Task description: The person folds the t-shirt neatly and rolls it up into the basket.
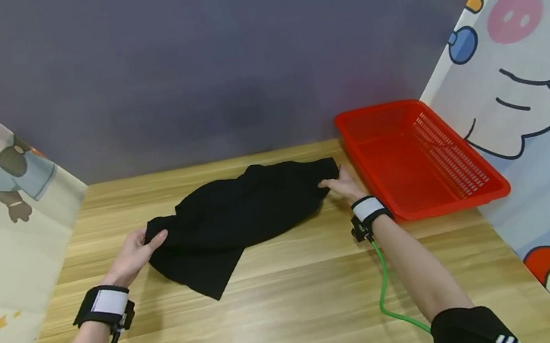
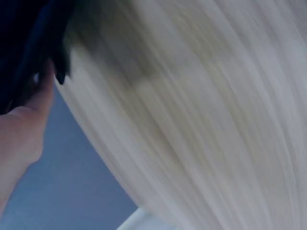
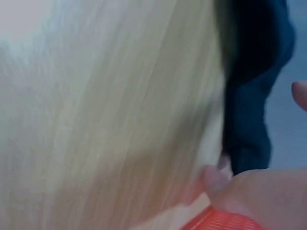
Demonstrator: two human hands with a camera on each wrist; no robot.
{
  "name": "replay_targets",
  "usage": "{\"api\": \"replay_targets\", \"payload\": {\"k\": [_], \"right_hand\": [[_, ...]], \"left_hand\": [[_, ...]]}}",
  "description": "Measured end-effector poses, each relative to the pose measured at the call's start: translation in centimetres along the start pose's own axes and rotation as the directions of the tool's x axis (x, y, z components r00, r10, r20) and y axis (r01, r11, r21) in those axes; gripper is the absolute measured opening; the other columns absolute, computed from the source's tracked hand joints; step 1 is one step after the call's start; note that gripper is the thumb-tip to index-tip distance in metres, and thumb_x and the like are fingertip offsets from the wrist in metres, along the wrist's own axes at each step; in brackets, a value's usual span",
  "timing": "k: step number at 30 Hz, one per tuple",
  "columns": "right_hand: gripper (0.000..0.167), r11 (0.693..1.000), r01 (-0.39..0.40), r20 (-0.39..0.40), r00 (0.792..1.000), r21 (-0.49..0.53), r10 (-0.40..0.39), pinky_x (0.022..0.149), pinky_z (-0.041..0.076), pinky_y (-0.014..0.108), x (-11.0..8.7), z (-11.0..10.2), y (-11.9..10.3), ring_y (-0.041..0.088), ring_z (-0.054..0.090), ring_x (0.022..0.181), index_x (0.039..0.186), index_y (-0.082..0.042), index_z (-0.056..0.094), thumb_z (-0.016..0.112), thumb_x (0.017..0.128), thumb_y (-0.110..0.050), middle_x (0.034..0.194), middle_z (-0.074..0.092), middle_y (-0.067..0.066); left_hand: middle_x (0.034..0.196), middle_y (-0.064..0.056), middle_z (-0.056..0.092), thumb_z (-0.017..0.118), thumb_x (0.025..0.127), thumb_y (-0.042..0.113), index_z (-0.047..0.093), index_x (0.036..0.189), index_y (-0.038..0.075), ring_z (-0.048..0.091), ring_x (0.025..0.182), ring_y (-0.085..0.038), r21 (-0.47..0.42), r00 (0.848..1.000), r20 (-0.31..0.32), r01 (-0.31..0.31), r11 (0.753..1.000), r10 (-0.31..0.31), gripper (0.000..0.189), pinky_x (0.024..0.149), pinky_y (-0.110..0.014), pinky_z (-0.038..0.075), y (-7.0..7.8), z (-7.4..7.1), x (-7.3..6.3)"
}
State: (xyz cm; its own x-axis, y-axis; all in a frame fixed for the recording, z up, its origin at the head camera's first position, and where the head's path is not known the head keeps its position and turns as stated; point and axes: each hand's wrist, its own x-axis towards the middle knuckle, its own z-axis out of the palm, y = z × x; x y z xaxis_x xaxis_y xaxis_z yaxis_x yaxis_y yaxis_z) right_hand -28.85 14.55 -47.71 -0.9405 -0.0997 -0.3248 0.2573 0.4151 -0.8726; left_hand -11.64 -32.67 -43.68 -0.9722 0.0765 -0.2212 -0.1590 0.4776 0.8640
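Note:
A black garment [image 1: 238,211] stretches sideways between both hands, its kind hidden by its folds. My left hand [image 1: 132,255] pinches its left end, thumb on top. From there one pointed corner of the fabric hangs toward the near side. At the opposite end, my right hand [image 1: 342,186] pinches the edge between thumb and fingers, just left of the red basket. In the left wrist view the dark fabric [image 2: 29,43] fills the upper left corner beside the thumb. The right wrist view has the bunched cloth [image 3: 249,110] running down to the right thumb.
The red plastic basket [image 1: 415,210] with perforated sides stands at the table's right, near the right forearm. Beneath everything is a wood-grain table [image 1: 279,328], backed by a dark grey wall [image 1: 191,64]. Cartoon-printed panels flank both sides. Green cables [image 1: 387,292] trail from the wrist straps.

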Motion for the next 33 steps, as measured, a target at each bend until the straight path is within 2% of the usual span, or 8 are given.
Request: {"api": "replay_targets", "payload": {"k": [5,8,15,22,24,27,30,33], "right_hand": [[0.058,0.996,0.082,-0.009,0.997,-0.043,-0.082,0.097,0.048,0.035,0.8,0.5,0.1,0.032,0.056,0.112,0.138,0.015,0.044,0.067,0.091,-0.012,0.117,0.06,0.022],[0.027,0.988,0.155,-0.031,0.987,-0.028,-0.155,0.069,0.043,0.024,0.4,0.8,0.0,0.016,0.051,0.075,0.104,0.013,0.061,0.066,0.094,-0.011,0.076,0.051,0.001],[0.02,0.898,0.339,-0.277,0.924,0.28,-0.262,0.059,0.042,0.017,-1.8,-1.0,-4.4,0.001,0.048,0.062,0.087,-0.01,0.054,0.058,0.101,-0.023,0.072,0.047,-0.009],[0.033,0.629,0.622,-0.605,0.743,0.466,-0.287,0.057,0.037,0.017,-3.6,-3.8,-11.1,0.005,0.044,0.06,0.062,-0.012,0.053,0.062,0.092,-0.004,0.06,0.042,-0.007],[0.029,0.624,0.584,-0.57,0.781,0.519,-0.257,0.058,0.043,0.016,-3.6,-4.1,-11.6,0.005,0.048,0.058,0.066,-0.01,0.056,0.063,0.093,-0.007,0.06,0.048,-0.007],[0.013,0.756,0.412,-0.368,0.898,0.509,-0.242,0.073,0.055,0.022,-3.3,-4.1,-10.5,0.007,0.06,0.072,0.105,-0.004,0.065,0.062,0.098,-0.015,0.083,0.063,-0.002],[0.059,0.945,0.257,-0.142,0.962,0.202,-0.232,0.098,0.052,0.037,-3.3,-3.2,-8.1,0.022,0.062,0.107,0.151,-0.003,0.036,0.059,0.1,-0.021,0.125,0.061,0.015],[0.078,0.962,0.191,-0.019,0.98,-0.196,-0.199,0.107,0.044,0.049,-3.8,-2.2,-5.0,0.035,0.051,0.124,0.159,0.0,0.019,0.06,0.096,-0.023,0.143,0.047,0.026]], "left_hand": [[0.151,-0.025,0.042,0.041,0.108,0.041,0.037,0.148,-0.007,0.049,0.112,0.012,-0.113,0.998,-0.055,-0.045,0.993,0.039,0.063,0.108,-0.029,0.043,0.7,0.3,0.2],[0.148,-0.027,0.044,0.039,0.108,0.038,0.037,0.147,-0.009,0.053,0.105,0.011,-0.124,0.995,-0.087,-0.053,0.991,0.042,0.061,0.093,-0.013,0.046,1.3,0.6,0.5],[0.109,0.002,0.067,0.04,0.108,0.035,0.049,0.129,-0.002,0.062,0.087,0.005,-0.156,0.994,-0.101,-0.061,0.986,0.046,0.044,0.077,-0.016,0.052,2.6,-0.4,0.6],[0.091,0.009,0.074,0.043,0.108,0.025,0.062,0.102,0.016,0.072,0.08,-0.005,-0.618,0.99,-0.042,-0.134,0.775,0.138,0.022,0.07,-0.02,0.058,3.7,-3.1,0.2],[0.09,0.008,0.073,0.043,0.108,0.025,0.061,0.101,0.014,0.072,0.079,-0.006,-0.639,0.994,-0.039,-0.1,0.763,0.098,0.022,0.069,-0.02,0.058,3.6,-3.7,0.1],[0.094,0.009,0.07,0.038,0.109,0.032,0.056,0.114,0.004,0.067,0.078,0.0,-0.409,0.998,-0.057,0.005,0.912,-0.031,0.033,0.07,-0.018,0.056,2.9,-4.4,0.2],[0.098,0.003,0.065,0.035,0.109,0.036,0.044,0.13,-0.011,0.061,0.077,0.001,-0.111,0.98,-0.115,0.149,0.983,-0.161,0.052,0.07,-0.021,0.054,1.8,-4.3,0.5],[0.114,-0.015,0.059,0.033,0.109,0.033,0.029,0.143,-0.017,0.059,0.081,0.001,-0.018,0.972,-0.127,0.196,0.981,-0.196,0.061,0.072,-0.023,0.054,1.0,-3.6,0.8]]}}
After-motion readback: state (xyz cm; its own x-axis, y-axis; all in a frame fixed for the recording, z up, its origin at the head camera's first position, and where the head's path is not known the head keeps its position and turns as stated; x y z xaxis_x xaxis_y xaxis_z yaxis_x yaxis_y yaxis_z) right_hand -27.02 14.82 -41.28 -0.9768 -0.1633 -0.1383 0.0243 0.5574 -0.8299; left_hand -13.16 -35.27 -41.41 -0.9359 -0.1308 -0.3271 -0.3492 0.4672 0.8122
